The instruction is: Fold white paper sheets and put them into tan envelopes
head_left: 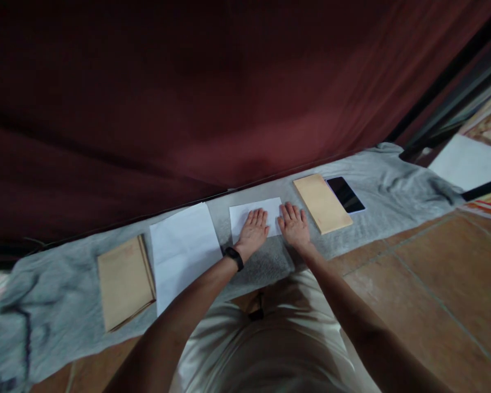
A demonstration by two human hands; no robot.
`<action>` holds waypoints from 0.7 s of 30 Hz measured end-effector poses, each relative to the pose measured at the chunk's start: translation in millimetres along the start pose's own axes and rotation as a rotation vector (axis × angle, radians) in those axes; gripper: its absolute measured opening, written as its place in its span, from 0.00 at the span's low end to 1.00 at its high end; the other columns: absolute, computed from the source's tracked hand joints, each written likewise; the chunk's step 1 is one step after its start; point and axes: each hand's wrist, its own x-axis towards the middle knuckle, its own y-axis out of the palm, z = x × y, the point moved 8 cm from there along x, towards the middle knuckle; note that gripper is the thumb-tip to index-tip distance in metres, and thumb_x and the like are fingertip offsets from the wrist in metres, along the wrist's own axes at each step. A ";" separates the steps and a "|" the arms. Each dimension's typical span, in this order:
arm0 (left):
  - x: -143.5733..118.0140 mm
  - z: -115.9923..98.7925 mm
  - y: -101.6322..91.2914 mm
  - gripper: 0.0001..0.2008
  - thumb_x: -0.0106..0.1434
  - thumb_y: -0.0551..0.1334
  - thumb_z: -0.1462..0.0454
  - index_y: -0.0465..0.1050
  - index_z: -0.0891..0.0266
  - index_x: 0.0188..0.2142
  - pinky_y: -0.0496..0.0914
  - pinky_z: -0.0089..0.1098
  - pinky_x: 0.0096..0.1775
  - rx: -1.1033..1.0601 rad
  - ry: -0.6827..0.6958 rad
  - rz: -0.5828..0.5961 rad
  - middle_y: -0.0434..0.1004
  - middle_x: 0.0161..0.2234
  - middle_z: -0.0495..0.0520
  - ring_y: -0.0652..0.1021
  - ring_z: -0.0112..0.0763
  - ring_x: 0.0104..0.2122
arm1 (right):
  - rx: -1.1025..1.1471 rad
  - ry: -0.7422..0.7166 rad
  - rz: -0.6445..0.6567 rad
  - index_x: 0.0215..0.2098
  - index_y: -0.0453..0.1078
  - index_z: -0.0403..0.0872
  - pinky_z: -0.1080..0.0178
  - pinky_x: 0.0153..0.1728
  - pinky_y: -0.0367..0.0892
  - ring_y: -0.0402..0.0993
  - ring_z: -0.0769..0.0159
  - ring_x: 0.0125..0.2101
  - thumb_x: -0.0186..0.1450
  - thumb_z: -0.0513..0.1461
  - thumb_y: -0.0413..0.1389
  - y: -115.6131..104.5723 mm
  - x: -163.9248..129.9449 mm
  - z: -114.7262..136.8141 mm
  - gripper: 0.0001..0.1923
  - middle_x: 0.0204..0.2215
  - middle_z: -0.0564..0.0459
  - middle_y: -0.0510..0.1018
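Matt white paper [256, 215], grey cloth [376, 191]

paper [249, 214]: near edge hidden under both hands
cloth [352, 229]: left end cut off by frame
envelope stack [125, 281]: count unclear

Bare forearms, a black wristband [234, 257] on the left wrist, pale cream clothing below.

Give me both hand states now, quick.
Left hand: open, flat on the folded white paper, holding nothing.
Right hand: open, flat at that paper's right edge, holding nothing.
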 end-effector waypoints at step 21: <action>-0.9 -1.1 0.1 0.30 0.73 0.45 0.61 0.54 0.75 0.70 0.42 0.49 0.72 0.012 0.006 0.012 0.53 0.71 0.68 0.54 0.45 0.72 | 0.050 -0.136 0.112 0.70 0.60 0.45 0.46 0.69 0.46 0.55 0.51 0.69 0.76 0.42 0.44 10.7 8.4 33.6 0.26 0.71 0.44 0.58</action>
